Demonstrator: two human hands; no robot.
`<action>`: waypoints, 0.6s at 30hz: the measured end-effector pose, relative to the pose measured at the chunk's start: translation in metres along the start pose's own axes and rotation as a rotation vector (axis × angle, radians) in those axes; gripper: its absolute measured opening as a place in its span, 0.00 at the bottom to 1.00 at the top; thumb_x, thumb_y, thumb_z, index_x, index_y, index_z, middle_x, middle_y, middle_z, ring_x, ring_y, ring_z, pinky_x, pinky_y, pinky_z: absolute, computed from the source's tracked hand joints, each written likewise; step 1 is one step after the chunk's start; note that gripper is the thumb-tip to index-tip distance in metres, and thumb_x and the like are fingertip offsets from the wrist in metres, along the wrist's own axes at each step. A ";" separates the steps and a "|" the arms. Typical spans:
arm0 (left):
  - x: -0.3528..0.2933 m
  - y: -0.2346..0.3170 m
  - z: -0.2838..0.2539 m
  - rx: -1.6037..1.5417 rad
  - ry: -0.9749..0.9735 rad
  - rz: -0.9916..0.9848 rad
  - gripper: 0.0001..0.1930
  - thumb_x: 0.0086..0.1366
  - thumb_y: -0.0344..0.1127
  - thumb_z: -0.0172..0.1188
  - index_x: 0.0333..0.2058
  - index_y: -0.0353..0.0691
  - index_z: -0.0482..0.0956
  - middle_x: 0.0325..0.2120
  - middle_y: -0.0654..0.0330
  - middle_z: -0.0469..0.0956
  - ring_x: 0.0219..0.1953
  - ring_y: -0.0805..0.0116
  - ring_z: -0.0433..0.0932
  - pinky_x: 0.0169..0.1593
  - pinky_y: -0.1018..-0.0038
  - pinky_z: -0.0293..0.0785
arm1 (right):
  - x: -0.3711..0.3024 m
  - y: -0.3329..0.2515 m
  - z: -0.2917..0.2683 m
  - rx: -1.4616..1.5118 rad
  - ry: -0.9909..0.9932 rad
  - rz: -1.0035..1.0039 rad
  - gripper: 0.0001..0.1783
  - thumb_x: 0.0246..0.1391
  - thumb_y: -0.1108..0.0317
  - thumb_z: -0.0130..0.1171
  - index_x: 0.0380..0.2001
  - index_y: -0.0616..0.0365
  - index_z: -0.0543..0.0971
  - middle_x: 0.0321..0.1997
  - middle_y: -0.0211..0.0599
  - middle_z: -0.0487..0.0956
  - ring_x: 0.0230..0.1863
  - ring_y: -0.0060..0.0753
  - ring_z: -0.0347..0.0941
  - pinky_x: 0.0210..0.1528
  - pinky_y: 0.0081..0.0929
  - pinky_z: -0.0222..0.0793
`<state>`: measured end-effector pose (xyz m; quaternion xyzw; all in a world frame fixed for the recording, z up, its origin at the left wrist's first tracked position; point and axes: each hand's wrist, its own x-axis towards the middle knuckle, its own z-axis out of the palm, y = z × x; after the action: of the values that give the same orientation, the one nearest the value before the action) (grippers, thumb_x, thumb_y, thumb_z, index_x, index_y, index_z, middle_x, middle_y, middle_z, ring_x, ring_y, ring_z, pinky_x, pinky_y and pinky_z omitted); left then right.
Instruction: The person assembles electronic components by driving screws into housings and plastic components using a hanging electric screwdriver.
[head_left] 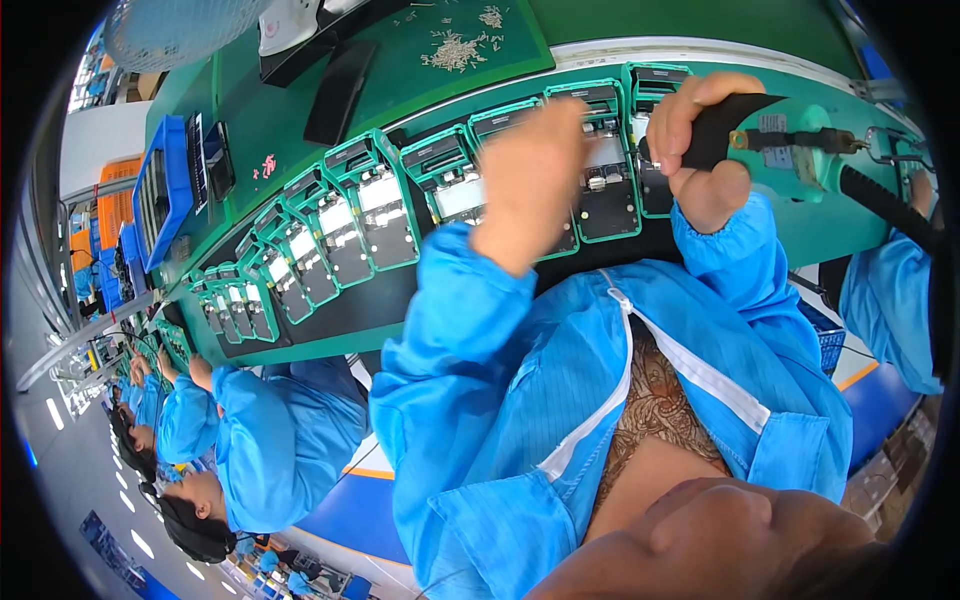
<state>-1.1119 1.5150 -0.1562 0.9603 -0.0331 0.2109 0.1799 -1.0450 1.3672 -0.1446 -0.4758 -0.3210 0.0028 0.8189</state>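
Right grip [685, 125]: grasping black-and-green corded tool [772, 145]
Green-rimmed black frame [608, 208]: lying between grips, long axis running toward green surface [330, 346]'s near edge
Left grip [535, 185]: hovering nearer, blurring, hold untellable

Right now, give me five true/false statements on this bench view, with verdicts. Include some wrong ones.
1. The right hand grips a dark-sleeved tool. True.

2. The left hand is in sharp focus. False: it is blurred, in front of the row of green-framed units.

3. The small pale pieces stand in one neat line. False: they lie loose and scattered, mostly in a heap, on the green mat.

4. A blue tray is toward the left side of the picture. True.

5. The wearer's sleeves are red. False: they are blue.
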 end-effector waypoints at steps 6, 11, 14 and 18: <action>0.039 -0.129 -0.028 -0.068 -0.055 -0.341 0.07 0.56 0.35 0.58 0.31 0.41 0.80 0.26 0.57 0.79 0.28 0.57 0.77 0.33 0.67 0.72 | 0.002 0.004 -0.004 -0.025 0.018 -0.042 0.37 0.44 0.36 0.59 0.42 0.57 0.65 0.21 0.31 0.66 0.16 0.19 0.60 0.17 0.18 0.56; 0.043 -0.152 -0.005 -0.088 -0.208 -0.257 0.07 0.54 0.35 0.60 0.32 0.43 0.78 0.26 0.60 0.78 0.31 0.60 0.76 0.34 0.67 0.71 | 0.002 0.006 -0.006 -0.004 0.027 -0.056 0.36 0.44 0.37 0.60 0.42 0.57 0.65 0.22 0.31 0.66 0.16 0.20 0.59 0.17 0.20 0.56; 0.046 -0.150 -0.003 0.006 -0.255 -0.203 0.05 0.56 0.35 0.58 0.32 0.44 0.77 0.28 0.62 0.76 0.33 0.60 0.76 0.35 0.66 0.70 | 0.001 0.011 -0.005 -0.018 0.037 -0.022 0.37 0.43 0.37 0.60 0.42 0.56 0.64 0.22 0.31 0.66 0.16 0.20 0.59 0.18 0.19 0.56; 0.048 -0.151 0.000 0.053 -0.285 -0.156 0.04 0.57 0.33 0.56 0.31 0.43 0.76 0.30 0.59 0.75 0.35 0.56 0.75 0.37 0.64 0.70 | 0.004 0.024 -0.002 0.042 -0.028 -0.085 0.33 0.46 0.43 0.61 0.42 0.58 0.64 0.22 0.32 0.67 0.17 0.20 0.61 0.18 0.19 0.59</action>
<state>-1.0473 1.6569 -0.1862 0.9845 0.0219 0.0588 0.1639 -1.0335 1.3800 -0.1624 -0.4446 -0.3522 -0.0186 0.8234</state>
